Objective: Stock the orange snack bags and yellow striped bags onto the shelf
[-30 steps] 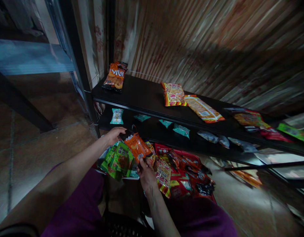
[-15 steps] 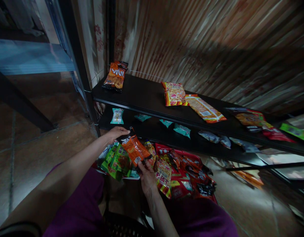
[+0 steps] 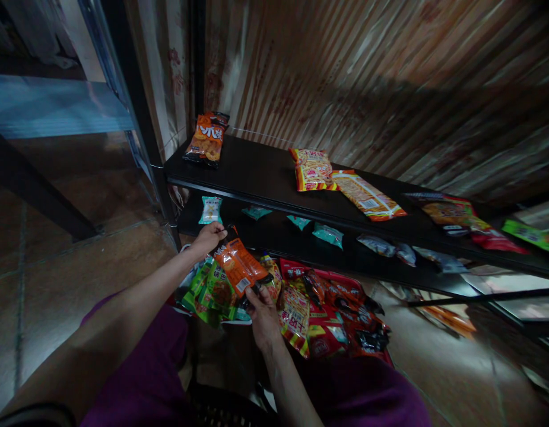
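Observation:
Between my two hands is an orange and black snack bag, held tilted over a tray of snacks. My left hand pinches its upper left black end. At the lower right corner, my right hand grips the other black end between thumb and fingers. Below lie green snack bags, yellow and red noodle-snack bags and dark red bags, heaped in a red tray. A similar orange bag leans at the left end of the upper shelf.
A black shelf unit stands in front of me. Its upper shelf carries noodle-snack bags and a green packet; the lower holds teal packets and silvery ones. A dark post rises on the left.
The snack bag has shifted slightly left and turned a little in my hands, its barcode area showing more plainly. Both hands keep hold of it. The shelf items have stayed put.

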Tool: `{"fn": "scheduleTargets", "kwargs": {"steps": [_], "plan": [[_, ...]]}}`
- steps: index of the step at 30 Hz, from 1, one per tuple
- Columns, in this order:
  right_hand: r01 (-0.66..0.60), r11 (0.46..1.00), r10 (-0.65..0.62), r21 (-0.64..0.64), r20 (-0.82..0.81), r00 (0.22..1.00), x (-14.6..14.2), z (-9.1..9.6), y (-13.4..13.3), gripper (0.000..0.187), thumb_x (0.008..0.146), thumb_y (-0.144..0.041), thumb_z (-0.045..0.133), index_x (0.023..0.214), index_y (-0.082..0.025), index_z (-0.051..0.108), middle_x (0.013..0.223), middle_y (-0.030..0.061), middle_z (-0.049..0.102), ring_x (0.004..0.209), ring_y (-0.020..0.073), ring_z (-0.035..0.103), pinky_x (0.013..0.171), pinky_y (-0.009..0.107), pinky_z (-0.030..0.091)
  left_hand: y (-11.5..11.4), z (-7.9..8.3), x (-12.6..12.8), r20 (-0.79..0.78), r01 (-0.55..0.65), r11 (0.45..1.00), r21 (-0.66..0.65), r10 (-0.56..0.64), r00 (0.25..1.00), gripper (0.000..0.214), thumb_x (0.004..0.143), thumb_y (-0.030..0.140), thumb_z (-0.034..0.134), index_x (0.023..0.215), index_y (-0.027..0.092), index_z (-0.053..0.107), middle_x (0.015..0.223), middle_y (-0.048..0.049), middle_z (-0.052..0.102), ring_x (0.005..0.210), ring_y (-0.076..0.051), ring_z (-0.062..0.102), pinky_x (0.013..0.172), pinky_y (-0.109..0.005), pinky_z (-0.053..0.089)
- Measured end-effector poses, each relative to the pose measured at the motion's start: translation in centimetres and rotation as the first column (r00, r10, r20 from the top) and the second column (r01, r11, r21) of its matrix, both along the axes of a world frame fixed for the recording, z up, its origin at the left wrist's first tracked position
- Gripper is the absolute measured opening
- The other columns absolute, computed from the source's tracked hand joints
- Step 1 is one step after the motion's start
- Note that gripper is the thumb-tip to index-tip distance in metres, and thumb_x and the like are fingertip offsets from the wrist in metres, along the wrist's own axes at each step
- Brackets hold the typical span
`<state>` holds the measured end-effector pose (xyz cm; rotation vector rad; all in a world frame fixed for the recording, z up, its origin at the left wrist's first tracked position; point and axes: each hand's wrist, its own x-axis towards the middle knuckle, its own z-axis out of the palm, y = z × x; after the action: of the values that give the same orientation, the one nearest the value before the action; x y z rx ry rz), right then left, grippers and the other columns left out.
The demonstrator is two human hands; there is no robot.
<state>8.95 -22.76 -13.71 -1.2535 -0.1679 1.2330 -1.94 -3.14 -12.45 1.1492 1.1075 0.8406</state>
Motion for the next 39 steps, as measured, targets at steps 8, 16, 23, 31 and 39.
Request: {"fn": "scheduleTargets", "kwargs": {"steps": [8, 16, 23, 31, 39], "plan": [[0.083, 0.996, -0.082, 0.031, -0.043, 0.996, 0.9, 0.8, 0.6, 0.029, 0.063, -0.042, 0.078, 0.079, -0.021, 0.068, 0.084, 0.0022, 0.072, 0.077, 0.0175, 0.065, 0.066, 0.028, 0.050, 0.1, 0.6, -0.3, 0.014, 0.037, 0.998, 0.046, -0.038, 0.999, 0.014, 0.065, 0.013, 0.059, 0.066, 0.019, 0.047, 0.054, 0.0082, 0.045, 0.051, -0.008, 0.039, 0.053, -0.020, 0.029], [0.096, 0.995, -0.093, 0.035, -0.061, 0.994, 2.0, 1.5, 0.7, 0.035, 0.060, -0.038, 0.081, 0.087, -0.024, 0.065, 0.085, -0.0020, 0.072, 0.073, 0.0140, 0.065, 0.068, 0.028, 0.052, 0.0, 0.6, -0.4, 0.009, 0.186, 0.974, 0.130, -0.189, 0.982, 0.014, 0.065, 0.020, 0.059, 0.068, 0.020, 0.046, 0.056, 0.0079, 0.043, 0.053, -0.008, 0.038, 0.054, -0.020, 0.029], [0.095, 0.994, -0.102, 0.046, 0.179, 0.979, 2.2, 1.2, 0.9, 0.033, 0.061, -0.040, 0.078, 0.085, -0.021, 0.065, 0.084, -0.0005, 0.070, 0.070, 0.0149, 0.063, 0.060, 0.026, 0.049, -0.1, 1.3, -0.4, 0.016, 0.056, 0.993, 0.101, -0.058, 0.998, 0.014, 0.064, 0.022, 0.061, 0.066, 0.019, 0.047, 0.060, 0.0065, 0.047, 0.057, -0.009, 0.044, 0.058, -0.021, 0.034], [0.031, 0.997, -0.046, 0.072, 0.224, 0.974, 1.7, 0.9, 0.8, 0.032, 0.066, -0.037, 0.076, 0.089, -0.022, 0.060, 0.084, -0.0018, 0.068, 0.072, 0.0133, 0.061, 0.059, 0.022, 0.047, 0.2, 0.8, -0.5, 0.000, 0.001, 0.992, 0.122, -0.001, 1.000, 0.011, 0.065, 0.020, 0.063, 0.065, 0.018, 0.051, 0.060, 0.0057, 0.053, 0.057, -0.009, 0.047, 0.058, -0.021, 0.037], [0.230, 0.972, -0.234, 0.049, 0.107, 0.966, 1.9, 0.1, 1.1, 0.042, 0.058, -0.034, 0.080, 0.091, -0.025, 0.055, 0.064, -0.0091, 0.058, 0.058, 0.0103, 0.056, 0.058, 0.023, 0.044, 0.1, 2.6, -1.5, -0.086, 0.130, 0.991, -0.025, -0.131, 0.988, 0.009, 0.067, 0.018, 0.064, 0.063, 0.017, 0.056, 0.057, 0.0042, 0.056, 0.053, -0.009, 0.047, 0.054, -0.021, 0.036]]}}
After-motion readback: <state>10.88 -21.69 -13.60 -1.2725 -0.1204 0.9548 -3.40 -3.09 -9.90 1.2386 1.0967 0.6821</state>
